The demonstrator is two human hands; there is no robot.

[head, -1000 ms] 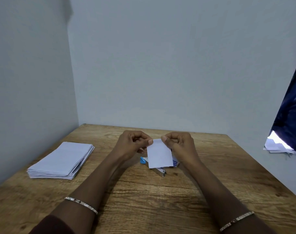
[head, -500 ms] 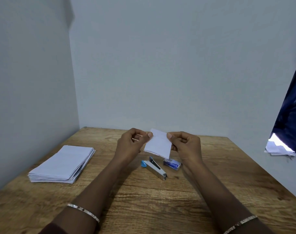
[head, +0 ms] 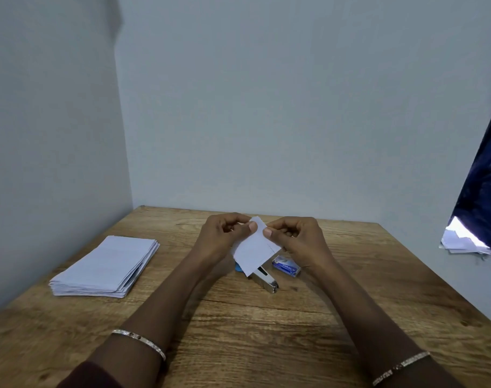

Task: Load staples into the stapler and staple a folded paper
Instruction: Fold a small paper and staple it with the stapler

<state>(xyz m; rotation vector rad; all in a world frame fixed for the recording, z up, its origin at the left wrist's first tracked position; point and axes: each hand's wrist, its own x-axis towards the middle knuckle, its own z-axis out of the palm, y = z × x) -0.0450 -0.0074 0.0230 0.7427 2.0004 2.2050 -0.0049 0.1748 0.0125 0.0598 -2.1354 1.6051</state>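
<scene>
A small folded white paper (head: 254,249) hangs tilted above the wooden table (head: 266,331), held between both hands. My left hand (head: 220,238) pinches its upper left edge with thumb and fingers. My right hand (head: 296,238) pinches its upper right edge. Below the paper lies the metal stapler (head: 266,281) with a blue end, partly hidden by the paper. A small blue staple box (head: 286,266) lies just right of the stapler.
A stack of white papers (head: 107,266) lies on the table's left side, near the left wall. Dark blue cloth (head: 482,189) hangs at the right edge, with loose white papers (head: 462,242) under it. Walls close the table's back and left.
The paper has turned in my hands, its lower end now dropping over the stapler's blue end. Both hands stay close together at its top.
</scene>
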